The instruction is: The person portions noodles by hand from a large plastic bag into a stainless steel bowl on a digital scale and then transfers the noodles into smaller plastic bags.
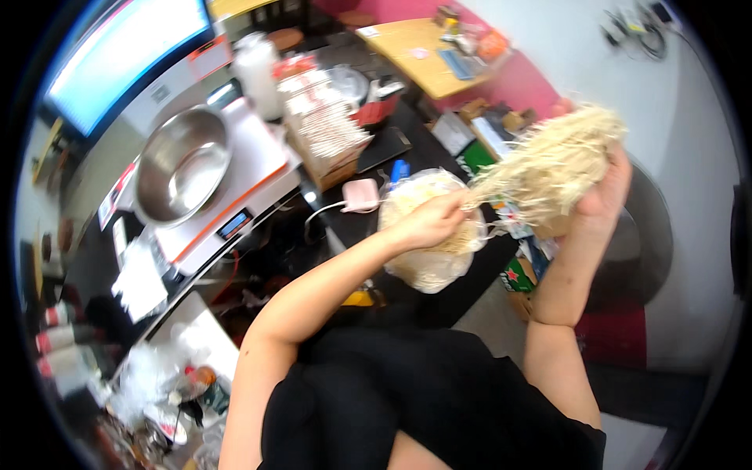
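A big bundle of thin, pale yellow noodles (558, 163) is lifted up at the right. My right hand (609, 186) is closed around its far right side, the palm under the strands. At its left end, my left hand (435, 221) pinches some of the strands, its fingers pressed together. Below my left hand, a clear plastic bag (427, 276) lies open on the black counter with more of the same noodles inside. A few loose strands hang between the bundle and the bag. Motion slightly blurs the bundle, and its underside is partly hidden by my right hand.
Left, a steel bowl (186, 166) sits on a white and orange scale (235, 227). Beyond the bag stand a box of packed paper items (325, 117), a pink charger (360, 195) with a cable and a blue clip (399, 171). Cartons (517, 274) and a grey round bin (642, 243) are right.
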Tool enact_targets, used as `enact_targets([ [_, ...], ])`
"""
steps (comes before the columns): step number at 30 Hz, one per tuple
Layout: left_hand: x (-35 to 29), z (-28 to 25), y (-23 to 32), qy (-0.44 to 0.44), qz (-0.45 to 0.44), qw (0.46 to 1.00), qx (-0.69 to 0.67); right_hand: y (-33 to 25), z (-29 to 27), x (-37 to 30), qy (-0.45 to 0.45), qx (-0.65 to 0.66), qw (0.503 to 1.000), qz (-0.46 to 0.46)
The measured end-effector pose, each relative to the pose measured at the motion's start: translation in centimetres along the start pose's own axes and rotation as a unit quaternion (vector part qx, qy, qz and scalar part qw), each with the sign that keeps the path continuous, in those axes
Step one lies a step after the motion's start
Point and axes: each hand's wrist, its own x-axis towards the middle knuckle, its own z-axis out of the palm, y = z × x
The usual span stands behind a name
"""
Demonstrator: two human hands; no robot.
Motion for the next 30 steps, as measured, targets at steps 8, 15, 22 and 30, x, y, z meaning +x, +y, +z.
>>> enact_targets([
  [8,0.7,0.5,4.5,-0.01,-0.059,0.989,-0.136,-1.5,-0.4,2.5,0.029,0.032,0.999,-0.021],
  [15,2.4,-2.9,8.2,0.095,-0.081,0.969,-0.213,-0.8,-7.2,5.2,-0.284,0.134,0.945,0.087],
  [22,3.4,-4.6,12.5,0.022,-0.031,0.999,-0.03,7.9,-11.4,3.6,-0.277,0.126,0.942,0.14],
  [30,5.1,-5.8,9.8,0.038,0.042,0.979,0.196,11.3,-7.7,0.3,-0.213,0.139,0.944,0.209],
])
